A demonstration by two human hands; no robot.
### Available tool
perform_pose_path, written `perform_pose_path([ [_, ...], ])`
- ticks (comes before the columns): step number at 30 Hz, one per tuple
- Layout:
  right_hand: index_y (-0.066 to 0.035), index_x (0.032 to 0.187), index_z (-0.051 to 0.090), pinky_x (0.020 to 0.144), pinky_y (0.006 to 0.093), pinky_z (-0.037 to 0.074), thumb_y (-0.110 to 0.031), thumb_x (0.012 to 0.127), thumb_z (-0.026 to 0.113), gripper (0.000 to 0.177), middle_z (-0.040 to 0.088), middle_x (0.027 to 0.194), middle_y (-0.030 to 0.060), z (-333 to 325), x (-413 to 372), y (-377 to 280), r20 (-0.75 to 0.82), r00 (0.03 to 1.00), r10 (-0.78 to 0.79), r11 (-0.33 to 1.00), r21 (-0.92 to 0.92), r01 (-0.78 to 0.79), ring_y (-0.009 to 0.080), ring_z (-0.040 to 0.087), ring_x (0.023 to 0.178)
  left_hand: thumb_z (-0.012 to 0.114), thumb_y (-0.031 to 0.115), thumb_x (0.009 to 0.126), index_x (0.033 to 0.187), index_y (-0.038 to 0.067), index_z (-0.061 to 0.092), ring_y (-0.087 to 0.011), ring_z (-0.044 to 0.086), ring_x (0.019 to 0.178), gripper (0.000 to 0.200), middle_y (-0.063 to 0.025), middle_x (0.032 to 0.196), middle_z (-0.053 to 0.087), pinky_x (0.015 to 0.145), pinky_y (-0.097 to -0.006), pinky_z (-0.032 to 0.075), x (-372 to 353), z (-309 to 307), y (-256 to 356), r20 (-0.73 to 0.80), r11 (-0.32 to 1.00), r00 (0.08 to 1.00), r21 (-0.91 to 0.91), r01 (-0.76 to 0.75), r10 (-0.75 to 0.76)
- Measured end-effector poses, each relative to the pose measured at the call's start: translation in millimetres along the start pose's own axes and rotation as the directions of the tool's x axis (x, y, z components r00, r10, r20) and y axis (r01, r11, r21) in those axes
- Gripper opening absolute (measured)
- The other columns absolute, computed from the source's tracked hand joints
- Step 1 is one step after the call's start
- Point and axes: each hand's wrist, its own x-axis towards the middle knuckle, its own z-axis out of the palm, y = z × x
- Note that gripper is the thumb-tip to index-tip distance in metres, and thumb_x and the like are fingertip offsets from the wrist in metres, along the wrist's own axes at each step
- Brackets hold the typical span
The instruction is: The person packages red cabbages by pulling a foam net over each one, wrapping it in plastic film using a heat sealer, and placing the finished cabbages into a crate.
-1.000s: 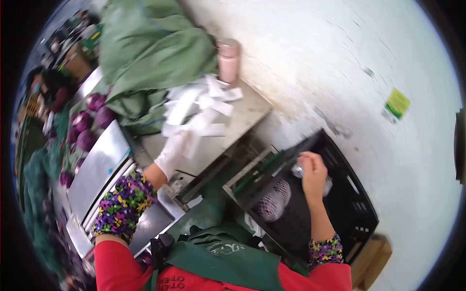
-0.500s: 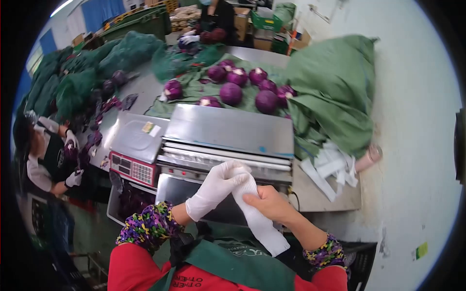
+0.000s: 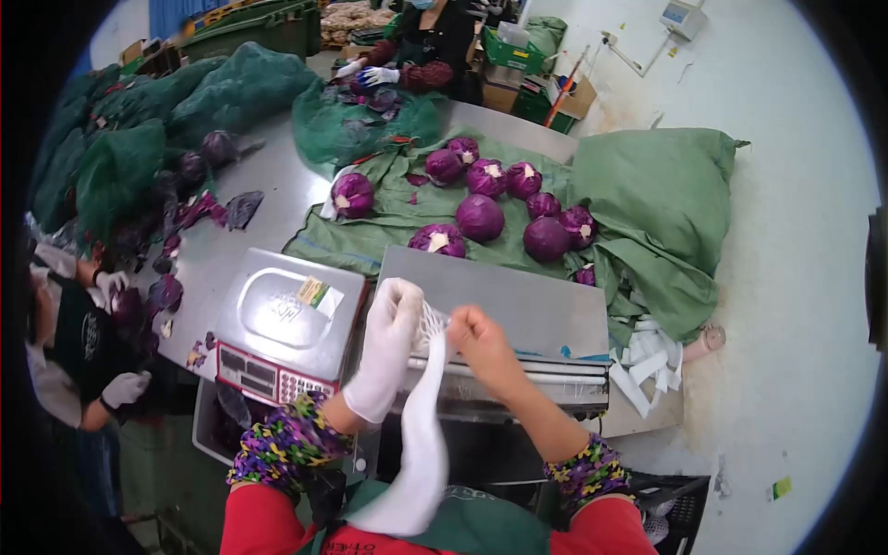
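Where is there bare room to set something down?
Bare steel table shows between the loose leaves, green cloth and scale. The metal plate looks mostly bare at right. Crowded: the cloth, under cabbages, and around the white netting.

Below your left hand (image 3: 384,347), your red shirt (image 3: 350,540) reads "OTHER"; left of that hand, marks on the scale (image 3: 287,305) are illegible

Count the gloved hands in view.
5: the wearer's left hand, both hands of the far worker, both of the worker at left. More may be hidden.
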Motion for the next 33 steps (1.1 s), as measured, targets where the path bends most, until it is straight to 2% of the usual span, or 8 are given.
perform_pose_path([
  [4, -0.007, 0.094, 0.054, 0.074, 0.0301, 0.049, -0.018, 0.093, 0.053, 0.011, 0.058, 0.087, 0.0021, -57, 72, -33, -0.246, 0.942, 0.229, 0.793, 0.609, -0.033, 0.0128, 0.057, 0.08, 0.056, 0.025, 0.092, 0.122, 0.003, 0.051, -0.0115, 0.062, 0.082, 0.038, -0.0057, 0.1, 0.063, 0.073, -0.0244, 0.052, 72, -10, -26, 0.601, 0.792, 0.682, -0.129, 0.597, -0.416],
  [7, -0.004, 0.102, 0.056, 0.077, 0.0333, 0.049, -0.026, 0.09, 0.057, 0.025, 0.06, 0.092, 0.0069, -127, 137, -24, -0.029, 0.994, 0.108, 0.987, 0.126, -0.103, 0.0181, 0.059, 0.084, 0.063, 0.017, 0.086, 0.104, 0.0, 0.064, -0.0096, 0.06, 0.076, 0.025, -0.0053, 0.092, 0.066, 0.061, -0.0263, 0.05, 198, -61, -98, 0.774, 0.819, 0.63, 0.321, -0.476, 0.063],
  [10, 0.001, 0.109, 0.057, 0.084, 0.0366, 0.048, -0.037, 0.084, 0.062, 0.046, 0.064, 0.098, 0.0175, -181, 206, 30, -0.12, 0.973, 0.196, 0.529, -0.823, -0.208, 0.0258, 0.062, 0.094, 0.067, 0.02, 0.082, 0.086, -0.001, 0.068, -0.0103, 0.055, 0.059, 0.021, -0.003, 0.069, 0.062, 0.051, -0.0272, 0.043, 301, -25, -101, 0.516, 0.816, 0.837, 0.555, -0.162, -0.185],
  [15, 0.005, 0.125, 0.049, 0.087, 0.0416, 0.047, -0.049, 0.083, 0.058, 0.069, 0.057, 0.12, 0.0236, -240, 311, 130, -0.558, 0.759, 0.335, 0.519, -0.562, -0.643, 0.0299, 0.058, 0.106, 0.058, 0.037, 0.085, 0.086, 0.0, 0.066, -0.0165, 0.058, 0.057, 0.038, -0.0071, 0.067, 0.062, 0.051, -0.0309, 0.044, 396, 13, -191, -0.044, 0.463, 0.918, 0.853, 0.24, -0.394],
  [19, 0.005, 0.132, 0.039, 0.087, 0.0427, 0.05, -0.037, 0.098, 0.033, 0.054, 0.051, 0.129, 0.0202, -228, 331, 178, -0.156, 0.802, 0.577, 0.759, 0.464, -0.456, 0.0297, 0.056, 0.111, 0.053, 0.044, 0.088, 0.105, -0.001, 0.058, -0.0191, 0.061, 0.072, 0.048, -0.0109, 0.09, 0.064, 0.059, -0.034, 0.048, 388, 45, -218, -0.041, 0.625, 0.793, 0.592, 0.509, -0.607],
  [21, 0.006, 0.133, 0.036, 0.088, 0.0419, 0.05, -0.038, 0.098, 0.035, 0.056, 0.052, 0.126, 0.0205, -228, 329, 163, -0.156, 0.863, 0.481, 0.814, 0.445, -0.373, 0.0286, 0.058, 0.108, 0.054, 0.044, 0.089, 0.11, -0.001, 0.055, -0.0194, 0.061, 0.078, 0.05, -0.0115, 0.097, 0.064, 0.062, -0.0352, 0.049, 377, 49, -203, -0.065, 0.669, 0.75, 0.407, 0.622, -0.658],
  [25, 0.007, 0.125, 0.047, 0.084, 0.0355, 0.047, -0.035, 0.097, 0.04, 0.051, 0.058, 0.118, 0.0131, -179, 262, 28, -0.323, 0.916, 0.24, 0.944, 0.298, -0.142, 0.0215, 0.06, 0.099, 0.05, 0.028, 0.094, 0.103, 0.001, 0.052, -0.0169, 0.054, 0.077, 0.029, -0.0108, 0.09, 0.058, 0.068, -0.0295, 0.046, 326, 50, -91, 0.195, 0.901, 0.967, 0.37, -0.225, 0.161],
  [33, 0.001, 0.102, 0.056, 0.07, 0.0329, 0.047, -0.008, 0.087, 0.05, 0.019, 0.06, 0.082, 0.0181, -28, 84, -78, -0.276, 0.851, -0.446, 0.747, -0.639, 0.185, 0.0182, 0.061, 0.08, 0.042, 0.046, 0.095, 0.131, 0.006, 0.044, -0.0231, 0.051, 0.118, 0.054, -0.0102, 0.128, 0.053, 0.1, -0.0411, 0.042, 123, -51, -24, 0.426, 0.679, 0.905, -0.656, 0.329, -0.027],
])
